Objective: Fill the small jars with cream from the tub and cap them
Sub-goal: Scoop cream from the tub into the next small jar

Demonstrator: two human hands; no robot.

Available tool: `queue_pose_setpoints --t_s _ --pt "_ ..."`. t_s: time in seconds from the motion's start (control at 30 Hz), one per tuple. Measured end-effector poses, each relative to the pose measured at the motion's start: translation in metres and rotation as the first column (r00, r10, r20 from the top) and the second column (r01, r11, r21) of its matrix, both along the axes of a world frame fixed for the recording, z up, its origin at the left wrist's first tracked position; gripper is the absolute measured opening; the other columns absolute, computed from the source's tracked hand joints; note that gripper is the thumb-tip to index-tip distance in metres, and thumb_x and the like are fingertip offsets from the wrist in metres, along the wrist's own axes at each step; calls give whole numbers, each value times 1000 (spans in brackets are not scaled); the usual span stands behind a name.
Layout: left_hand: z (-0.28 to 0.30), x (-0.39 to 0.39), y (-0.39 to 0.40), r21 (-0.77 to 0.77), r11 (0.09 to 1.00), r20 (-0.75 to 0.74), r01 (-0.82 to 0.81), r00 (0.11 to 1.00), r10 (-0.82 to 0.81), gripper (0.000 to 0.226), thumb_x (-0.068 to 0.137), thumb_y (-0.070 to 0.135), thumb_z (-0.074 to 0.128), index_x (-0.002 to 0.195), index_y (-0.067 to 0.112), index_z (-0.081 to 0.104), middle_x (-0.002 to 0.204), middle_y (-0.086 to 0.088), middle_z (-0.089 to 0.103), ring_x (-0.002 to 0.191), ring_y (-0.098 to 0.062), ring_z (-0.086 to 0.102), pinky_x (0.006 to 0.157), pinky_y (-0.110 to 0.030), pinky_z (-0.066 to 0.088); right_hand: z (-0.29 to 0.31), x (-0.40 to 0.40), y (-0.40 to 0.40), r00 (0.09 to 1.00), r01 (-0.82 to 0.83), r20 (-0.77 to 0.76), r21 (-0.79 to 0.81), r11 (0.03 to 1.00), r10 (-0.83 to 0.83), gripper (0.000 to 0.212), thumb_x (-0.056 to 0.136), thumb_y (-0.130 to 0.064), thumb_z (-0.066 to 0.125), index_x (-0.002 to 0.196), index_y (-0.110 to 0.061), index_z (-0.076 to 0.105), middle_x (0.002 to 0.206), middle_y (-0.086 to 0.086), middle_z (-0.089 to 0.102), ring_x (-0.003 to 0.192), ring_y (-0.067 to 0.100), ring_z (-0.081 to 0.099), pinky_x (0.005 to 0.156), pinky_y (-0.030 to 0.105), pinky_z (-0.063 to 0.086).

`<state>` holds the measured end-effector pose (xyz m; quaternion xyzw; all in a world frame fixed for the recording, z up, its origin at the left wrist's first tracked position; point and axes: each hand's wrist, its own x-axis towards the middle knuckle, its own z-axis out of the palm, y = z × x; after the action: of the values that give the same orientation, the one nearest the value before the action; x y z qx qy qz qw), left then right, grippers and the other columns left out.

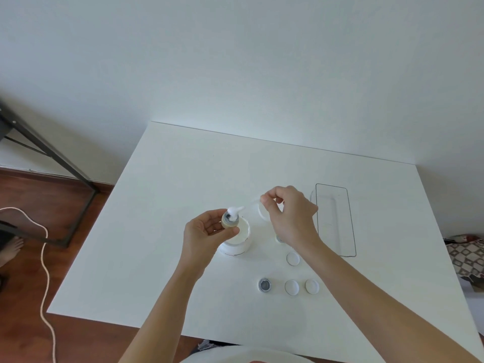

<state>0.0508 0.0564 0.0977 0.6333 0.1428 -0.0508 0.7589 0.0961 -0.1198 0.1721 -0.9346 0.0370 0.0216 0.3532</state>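
Note:
My left hand (207,231) grips a small open jar (230,220) and holds it above the white cream tub (237,244). My right hand (290,213) pinches a clear spatula (247,206); its tip carries a blob of white cream that touches the jar's mouth. The tub's lid (262,213) lies just behind it, partly hidden by my right hand. Another open small jar (264,285) stands near the front, with two white caps (291,287) (311,286) to its right and a third cap (292,258) behind them. A further jar (279,239) peeks out under my right wrist.
A clear rectangular tray (335,218) lies at the right of the white table (170,205). A black metal frame (52,158) and a white cord (45,271) are on the wooden floor to the left. A patterned cloth (466,255) shows past the table's right edge.

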Motion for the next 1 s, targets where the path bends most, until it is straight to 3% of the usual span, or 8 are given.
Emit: queue_pose_setpoints --t_s 0.17,0.3,0.4,0.5,0.73,0.83,0.93,1.0 --pt "5 0 1 -29 1000 11 -1 1000 1 35 74 -4 84 100 18 78 99 -4 80 93 -16 76 78 -16 55 -7 -14 1 927 -90 350 -147 985 137 13 91 -23 62 79 -26 67 82 -8 52 81 15 50 74 28 13" --pt "7 0 1 -59 998 12 9 1000 -8 33 74 -4 84 99 18 79 101 -4 80 96 -16 76 80 -18 56 -15 -20 -10 725 -151 598 -347 926 342 10 86 -20 70 80 -28 70 76 -7 54 78 14 48 78 32 16" --pt "7 1 1 -77 997 5 6 1000 -6 34 75 -3 83 104 12 77 103 -7 80 97 -19 76 81 -20 56 -23 -25 -17 576 -144 678 -465 874 456 18 79 -11 76 81 -29 73 71 -7 53 79 13 45 75 35 19" --pt "7 1 3 -90 996 7 -3 1000 4 34 75 -4 83 106 9 76 102 -8 80 96 -20 76 80 -20 56 -27 -29 -23 500 -144 699 -516 845 512 21 84 -9 68 88 -27 76 69 -7 54 80 13 45 75 36 20" --pt "7 1 5 -83 997 11 0 1000 0 34 75 -5 83 103 12 77 103 -7 79 97 -20 76 82 -21 57 -26 -34 -32 474 -119 698 -553 825 536 28 69 -5 81 87 -27 77 68 -8 55 81 14 46 74 36 21" --pt "7 0 6 -82 997 13 4 1000 -3 34 74 -5 83 103 13 77 103 -7 80 96 -19 76 82 -21 57 -24 -34 -31 474 -95 720 -531 842 507 27 72 -4 78 85 -28 76 68 -8 56 80 14 46 73 36 21" --pt "6 -1 7 -79 997 12 -1 1000 2 35 74 -6 83 101 16 77 101 -6 80 95 -17 76 80 -19 57 -21 -34 -29 533 -75 751 -417 906 390 16 83 -14 72 81 -30 74 70 -7 56 79 14 47 75 37 21" --pt "6 -3 8 -72 997 11 -6 1000 6 35 74 -6 83 101 16 77 101 -5 80 94 -16 76 79 -18 56 -19 -31 -27 626 -72 736 -274 959 258 15 92 -28 62 82 -29 74 74 -7 55 78 14 48 78 36 21"
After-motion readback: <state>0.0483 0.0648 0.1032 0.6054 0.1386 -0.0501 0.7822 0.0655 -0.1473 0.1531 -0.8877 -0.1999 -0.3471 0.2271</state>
